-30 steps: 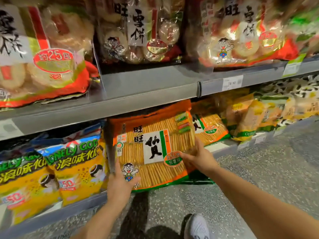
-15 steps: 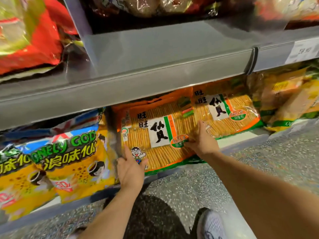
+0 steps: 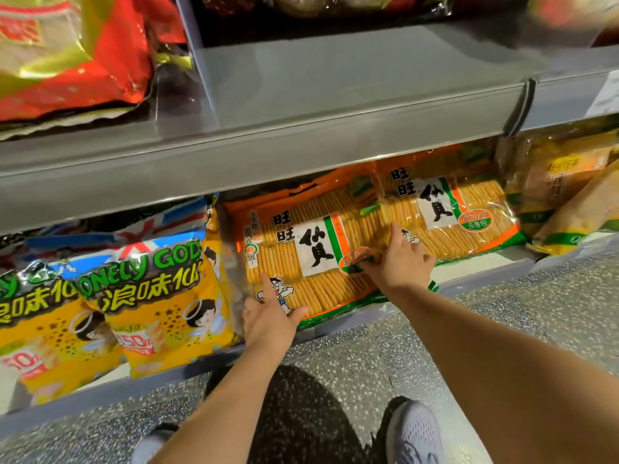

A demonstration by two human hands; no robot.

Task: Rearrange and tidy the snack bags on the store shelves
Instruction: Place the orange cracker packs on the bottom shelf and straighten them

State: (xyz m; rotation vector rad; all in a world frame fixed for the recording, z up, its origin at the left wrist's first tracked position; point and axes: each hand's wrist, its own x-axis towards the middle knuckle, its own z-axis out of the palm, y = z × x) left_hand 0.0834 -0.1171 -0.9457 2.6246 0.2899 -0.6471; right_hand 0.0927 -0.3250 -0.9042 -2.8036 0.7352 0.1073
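Orange cracker bag (image 3: 311,252) lies on the lower shelf (image 3: 335,324), under the grey upper shelf (image 3: 301,142). Left hand (image 3: 268,316) at its 7 o'clock corner, fingers spread flat, released. Right hand (image 3: 400,262) at 3 o'clock, pressing the edge; grasp unclear. Second cracker bag (image 3: 452,209) just beside; yellow snack bags (image 3: 157,303) at 9 o'clock.

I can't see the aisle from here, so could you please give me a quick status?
Left hand flat on orange cracker bag, low corner. Right hand pressing its right edge. Bag on lower shelf, second one beside it. Nothing in the way.
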